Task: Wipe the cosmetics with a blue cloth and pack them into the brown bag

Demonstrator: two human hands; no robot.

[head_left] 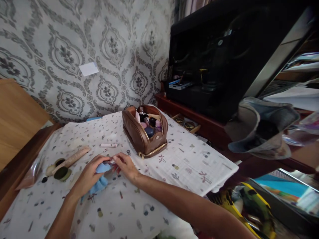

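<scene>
My left hand (87, 176) is closed around a light blue cloth (99, 181) that bunches under the palm on the patterned white table cover (174, 159). My right hand (126, 166) pinches a small slim cosmetic item (111, 161) whose other end sits in the cloth. Both hands meet in the middle of the table, a little in front of an open brown leather cosmetic bag (142, 139) packed with several bottles and jars. A small white tube (109, 145) lies just beyond my hands.
A long beige tube (72, 158) and a round dark compact (62, 173) lie at the left. A clear plastic pouch (30, 172) hangs at the left edge. A dark cabinet (214, 59) and a grey hat (261, 129) stand at the right. Patterned wall behind.
</scene>
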